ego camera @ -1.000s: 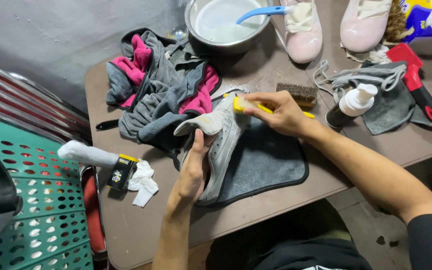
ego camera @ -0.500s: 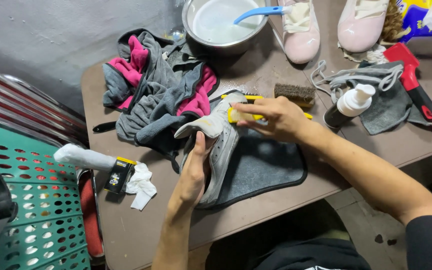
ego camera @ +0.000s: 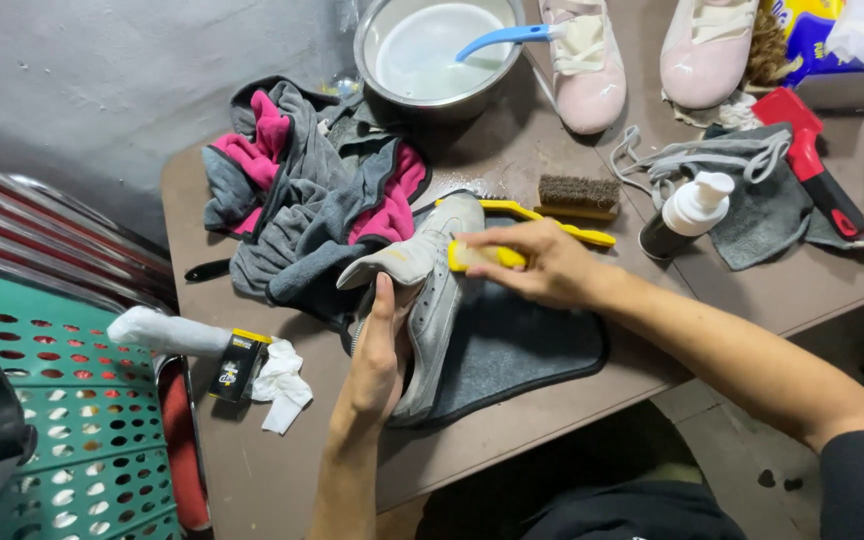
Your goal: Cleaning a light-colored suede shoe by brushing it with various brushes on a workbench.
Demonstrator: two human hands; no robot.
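Observation:
A grey sneaker (ego camera: 439, 280) lies on a dark grey mat (ego camera: 522, 345) in the middle of the brown table (ego camera: 552, 420). My left hand (ego camera: 377, 355) holds the sneaker at its opening, thumb along the tongue. My right hand (ego camera: 542, 265) grips a yellow-handled brush (ego camera: 482, 255) pressed against the sneaker's side near the toe. A second yellow brush (ego camera: 552, 218) lies just behind the shoe.
Grey and pink cloths (ego camera: 302, 190) are piled at the left. A metal bowl (ego camera: 442, 55) with a blue-handled brush, two pink shoes (ego camera: 592, 60), a wooden brush (ego camera: 577, 192), a pump bottle (ego camera: 687, 212), laces, a red tool (ego camera: 817, 160), and a green basket (ego camera: 42, 420).
My right hand has slid the brush slightly along the sneaker's side. The left hand keeps its hold on the shoe.

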